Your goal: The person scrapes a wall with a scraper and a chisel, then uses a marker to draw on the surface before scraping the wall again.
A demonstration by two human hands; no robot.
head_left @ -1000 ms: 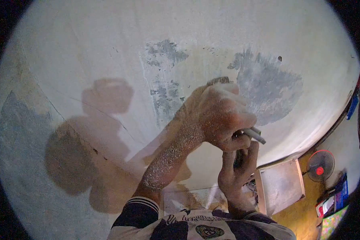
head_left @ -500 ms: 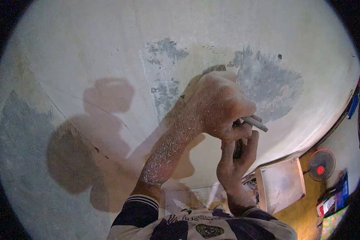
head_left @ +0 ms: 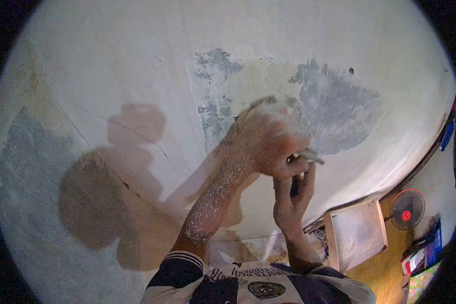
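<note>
The dust-covered left hand [head_left: 268, 142] is pressed against the pale plastered wall [head_left: 137, 66], fingers curled around a thin grey flat tool [head_left: 309, 156] whose end sticks out to its right. Just below, touching it, the right hand [head_left: 290, 200] grips a dark object; what it is cannot be told. A grey bare patch [head_left: 339, 109] lies just right of the left hand.

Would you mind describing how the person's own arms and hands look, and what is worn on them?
Both hands are bare, with no gloves. The left hand and its forearm are thickly speckled with pale dust or dried plaster; the right hand looks less coated. Short sleeves end above the elbows: the left sleeve is dark with white stripes at its cuff. The shirt is white and dark with a round crest.
</note>
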